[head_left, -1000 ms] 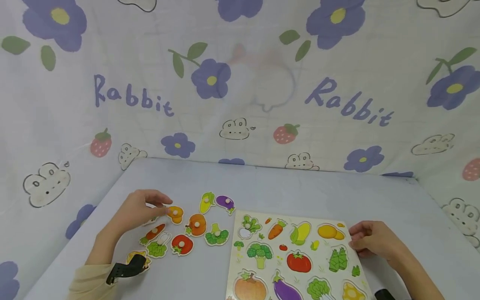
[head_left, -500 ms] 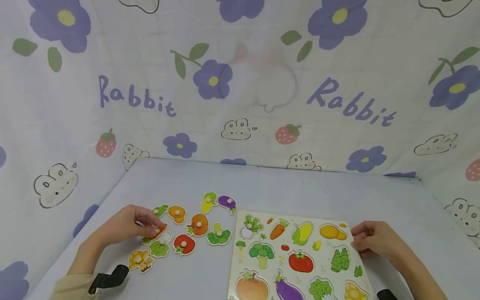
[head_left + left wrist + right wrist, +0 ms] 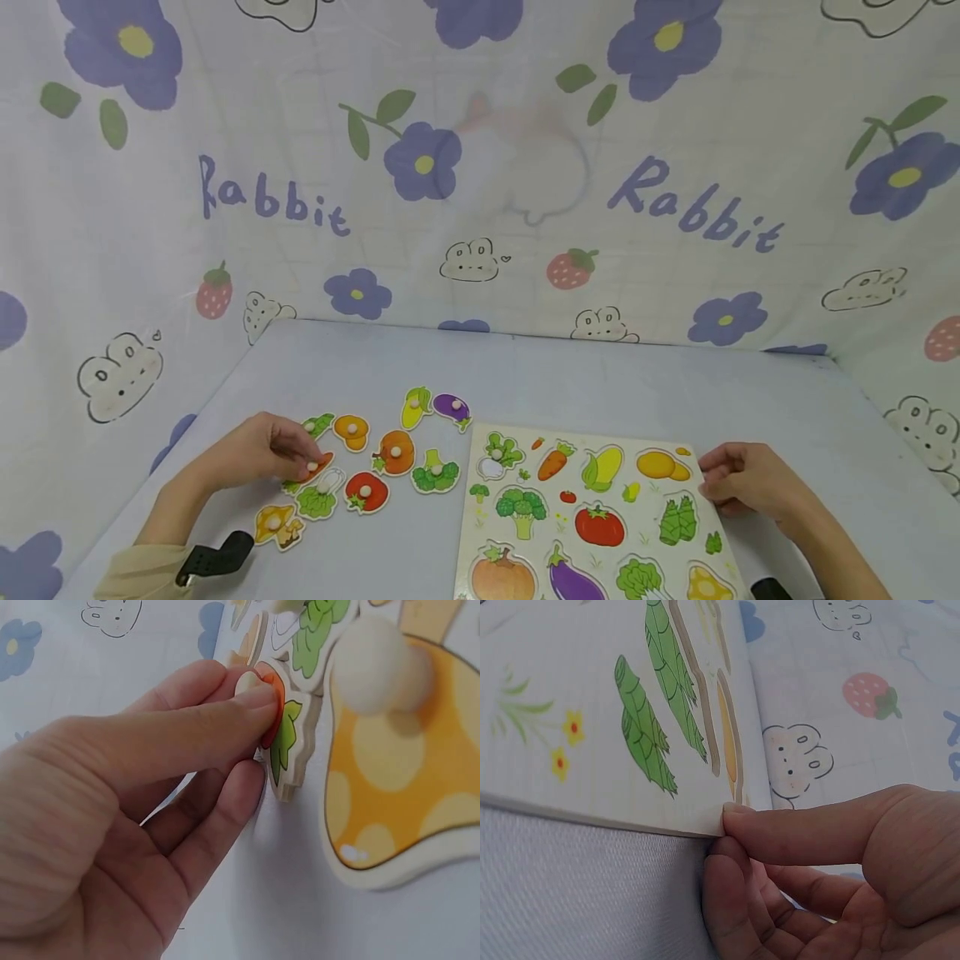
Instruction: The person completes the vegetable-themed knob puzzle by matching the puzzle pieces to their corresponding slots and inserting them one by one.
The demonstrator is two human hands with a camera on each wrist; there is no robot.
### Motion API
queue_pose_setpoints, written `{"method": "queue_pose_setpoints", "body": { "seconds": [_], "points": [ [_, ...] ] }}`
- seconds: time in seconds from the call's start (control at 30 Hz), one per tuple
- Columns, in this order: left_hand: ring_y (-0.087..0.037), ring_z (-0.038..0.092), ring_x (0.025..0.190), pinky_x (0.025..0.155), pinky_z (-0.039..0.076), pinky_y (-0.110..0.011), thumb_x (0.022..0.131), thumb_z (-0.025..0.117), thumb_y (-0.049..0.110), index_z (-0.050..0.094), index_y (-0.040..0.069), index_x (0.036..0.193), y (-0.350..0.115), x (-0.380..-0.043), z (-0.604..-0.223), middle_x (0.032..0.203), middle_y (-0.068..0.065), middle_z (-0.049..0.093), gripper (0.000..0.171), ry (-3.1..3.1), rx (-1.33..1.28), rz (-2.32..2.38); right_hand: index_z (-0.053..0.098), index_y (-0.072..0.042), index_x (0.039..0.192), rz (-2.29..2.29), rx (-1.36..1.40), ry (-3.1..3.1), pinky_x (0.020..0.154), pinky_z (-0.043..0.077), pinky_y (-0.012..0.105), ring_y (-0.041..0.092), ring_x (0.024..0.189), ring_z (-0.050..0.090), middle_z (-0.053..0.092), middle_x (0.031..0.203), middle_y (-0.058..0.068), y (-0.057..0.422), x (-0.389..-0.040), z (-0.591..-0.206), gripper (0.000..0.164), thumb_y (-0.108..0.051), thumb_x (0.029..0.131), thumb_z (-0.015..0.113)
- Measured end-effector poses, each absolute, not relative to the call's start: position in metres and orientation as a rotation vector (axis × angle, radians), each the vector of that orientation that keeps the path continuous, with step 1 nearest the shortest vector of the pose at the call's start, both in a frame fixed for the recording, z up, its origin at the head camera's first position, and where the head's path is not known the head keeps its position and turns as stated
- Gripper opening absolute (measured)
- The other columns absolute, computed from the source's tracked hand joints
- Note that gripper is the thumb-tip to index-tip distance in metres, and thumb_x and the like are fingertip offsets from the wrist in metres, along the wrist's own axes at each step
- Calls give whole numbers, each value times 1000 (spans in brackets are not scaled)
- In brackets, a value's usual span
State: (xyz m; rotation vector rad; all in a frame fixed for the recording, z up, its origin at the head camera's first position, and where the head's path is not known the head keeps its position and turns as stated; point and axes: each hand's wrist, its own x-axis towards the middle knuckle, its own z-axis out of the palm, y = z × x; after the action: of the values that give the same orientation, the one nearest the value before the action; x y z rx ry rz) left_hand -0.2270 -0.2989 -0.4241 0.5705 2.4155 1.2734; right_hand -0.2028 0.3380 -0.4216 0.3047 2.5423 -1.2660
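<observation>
My left hand (image 3: 258,450) pinches the small knob of the carrot puzzle piece (image 3: 283,742) between thumb and fingers, down among the loose pieces on the left. Just nearer lies the mushroom piece (image 3: 270,525), and the Chinese cabbage piece (image 3: 317,502) is right beside the carrot. On the right, my right hand (image 3: 750,483) grips the right edge of the vegetable puzzle board (image 3: 641,527), thumb on top and fingers curled at the side. A turnip piece (image 3: 498,454) with its knob sits in the board's far left corner. The carrot picture (image 3: 555,461) shows beside it.
Between hand and board lie the tomato (image 3: 367,493), pumpkin (image 3: 393,454) and broccoli (image 3: 435,475) pieces. Farther back are the potato (image 3: 351,432), asparagus (image 3: 318,425), corn (image 3: 415,408) and eggplant (image 3: 450,407) pieces. A patterned curtain (image 3: 480,192) rises behind the table.
My left hand has come nearer and down from beside the potato piece to the carrot piece, whose knob it now pinches. My right hand stays at the board's edge.
</observation>
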Motion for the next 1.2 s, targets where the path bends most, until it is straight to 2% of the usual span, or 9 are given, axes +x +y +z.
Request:
{"method": "queue_pose_setpoints", "body": {
  "seconds": [0.63,0.87,1.2],
  "points": [
    [-24,65,80,74,52,-30,78,84,15,73,7,94,-314,-223,-420,89,-3,72,21,2538,464,1210,56,10,112,-1286,283,2536,65,53,34,21,74,57,59,84,9,340,-203,-422,40,-4,82,77],
    [-21,62,75,67,49,-29,75,87,24,73,10,92,-320,-218,-416,82,-2,70,26,2631,421,1195,57,9,111,-1279,284,2544,64,53,34,21,73,57,60,83,8,340,-204,-423,38,-3,82,76],
    [-22,57,74,64,46,-29,71,89,35,74,21,88,-303,-210,-416,83,4,69,26,2790,391,1245,56,10,111,-1269,270,2552,64,53,34,21,73,57,59,84,8,339,-202,-421,38,-4,82,76]
  ]
}}
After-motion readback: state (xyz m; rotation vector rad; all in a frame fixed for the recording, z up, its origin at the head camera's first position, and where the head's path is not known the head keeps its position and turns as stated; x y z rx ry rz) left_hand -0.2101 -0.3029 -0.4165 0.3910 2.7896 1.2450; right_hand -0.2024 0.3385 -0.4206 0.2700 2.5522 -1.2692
